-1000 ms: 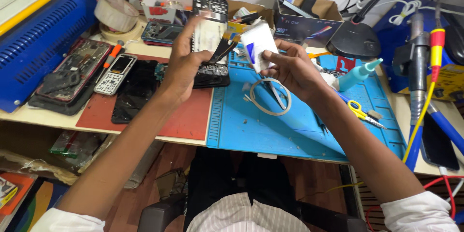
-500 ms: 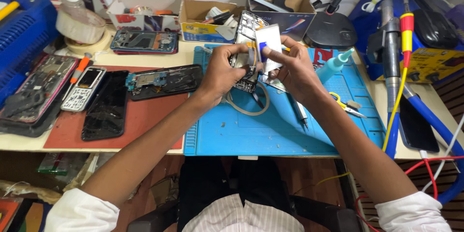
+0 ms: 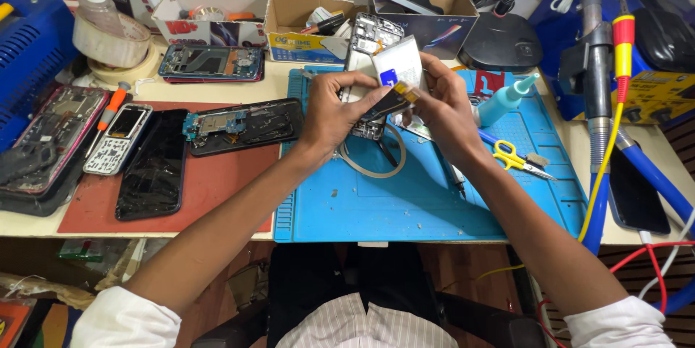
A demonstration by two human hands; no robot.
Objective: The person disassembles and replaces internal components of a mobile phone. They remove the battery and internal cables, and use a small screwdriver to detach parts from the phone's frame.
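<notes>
While both hands work above the blue mat, this is how the desk stands.

Left hand (image 3: 340,112): clasped on an opened phone frame (image 3: 368,47), held upright over the far middle of the blue silicone mat (image 3: 405,203).
Right hand (image 3: 441,105): fingers pinched on a flat silver-white phone battery (image 3: 399,65), with a small yellow connector tab at its lower corner — pressed against the frame.
What changed: a second ago the hands were at the far left edge of the mat; now they are nearer its centre, and the battery lies closer to the frame.
What it means: the battery seems to be close to seating, I judge.
Under the hands: a grey ring of cable (image 3: 373,167) and a dark tool lie on the mat.
Right side of mat: yellow-handled scissors (image 3: 517,158) and a pale blue glue bottle (image 3: 503,102) — near the right wrist.
Red mat (image 3: 159,210), left: a keypad phone (image 3: 117,138), a black cracked screen (image 3: 150,174), a circuit-board phone body (image 3: 242,125).
Far left edge: a roll of tape (image 3: 108,47).
</notes>
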